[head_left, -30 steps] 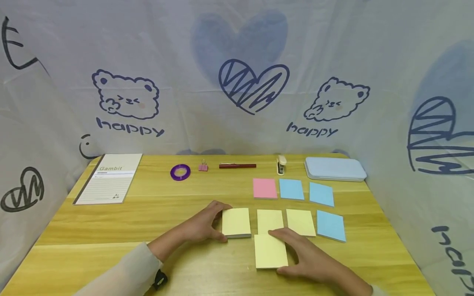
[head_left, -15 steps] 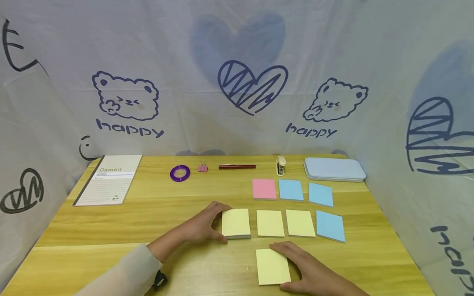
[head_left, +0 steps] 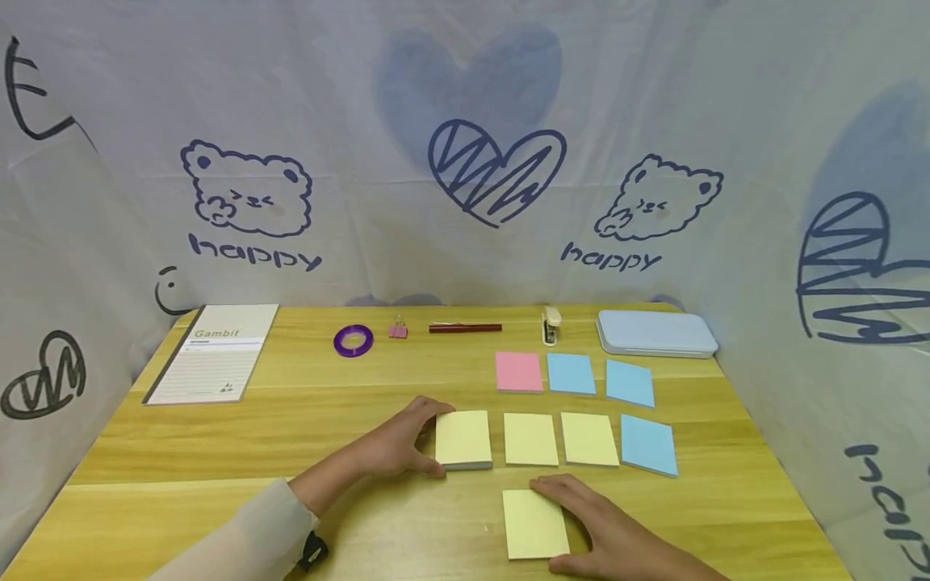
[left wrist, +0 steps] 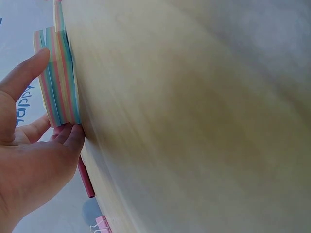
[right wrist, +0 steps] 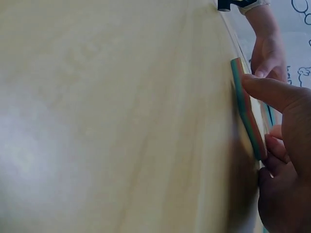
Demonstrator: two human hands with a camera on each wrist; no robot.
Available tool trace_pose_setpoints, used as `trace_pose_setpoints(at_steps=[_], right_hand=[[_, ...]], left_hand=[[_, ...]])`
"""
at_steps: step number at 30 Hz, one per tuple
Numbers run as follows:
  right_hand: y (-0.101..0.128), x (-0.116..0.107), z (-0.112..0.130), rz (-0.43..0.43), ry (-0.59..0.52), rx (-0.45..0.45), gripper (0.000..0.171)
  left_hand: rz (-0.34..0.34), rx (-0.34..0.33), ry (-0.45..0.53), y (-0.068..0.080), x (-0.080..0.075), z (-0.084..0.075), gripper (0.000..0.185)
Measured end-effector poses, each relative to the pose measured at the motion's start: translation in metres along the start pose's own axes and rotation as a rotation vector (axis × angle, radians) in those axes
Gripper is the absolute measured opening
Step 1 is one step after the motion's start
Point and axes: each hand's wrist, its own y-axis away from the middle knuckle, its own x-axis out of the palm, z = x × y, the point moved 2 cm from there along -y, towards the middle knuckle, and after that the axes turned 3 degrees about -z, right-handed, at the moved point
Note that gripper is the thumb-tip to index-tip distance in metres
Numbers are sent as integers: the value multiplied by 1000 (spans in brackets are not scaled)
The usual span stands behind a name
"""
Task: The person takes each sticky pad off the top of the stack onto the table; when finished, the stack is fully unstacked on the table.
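Note:
In the head view my left hand (head_left: 398,442) grips the left side of a thick sticky note stack (head_left: 463,438), thumb at the near edge and fingers at the far edge. The left wrist view shows that stack's (left wrist: 59,80) striped side layers. Nearer me, my right hand (head_left: 606,528) pinches a yellow-topped sticky note pad (head_left: 534,523) between thumb and fingers. Its side (right wrist: 248,109) shows green and reddish layers in the right wrist view. Two yellow pads, a middle one (head_left: 530,439) and a right one (head_left: 588,438), lie beside the thick stack.
A blue pad (head_left: 648,444) lies at the row's right end. Behind are a pink pad (head_left: 519,371) and two blue pads (head_left: 571,373). Along the back stand a notebook (head_left: 214,353), purple tape roll (head_left: 353,340), binder clip (head_left: 397,331), pen (head_left: 465,328), stapler (head_left: 551,326) and blue case (head_left: 657,332).
My right hand has drawn its yellow pad toward me, off the front of the middle yellow pad, then stayed nearly still. The left hand keeps its place on the thick stack.

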Motion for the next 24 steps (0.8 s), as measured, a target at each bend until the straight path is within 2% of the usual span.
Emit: trace_pose_setpoints(at_steps=[3,8,15,24], right_hand=[[-2,-4,4,-10,34,-9,81],[-19,-14,10,9,20,15,81],[-60,-20,9,43,-32,13,83],[-114,-14,1,68,-57,28,86]], left_hand=[[-2,-3,-3,0,1,1,87],[-1,-15,-7,0,1,2,87],[-7,-12,-14,0,2,3,86],[-13,-9,10,-1,2,3,86]])
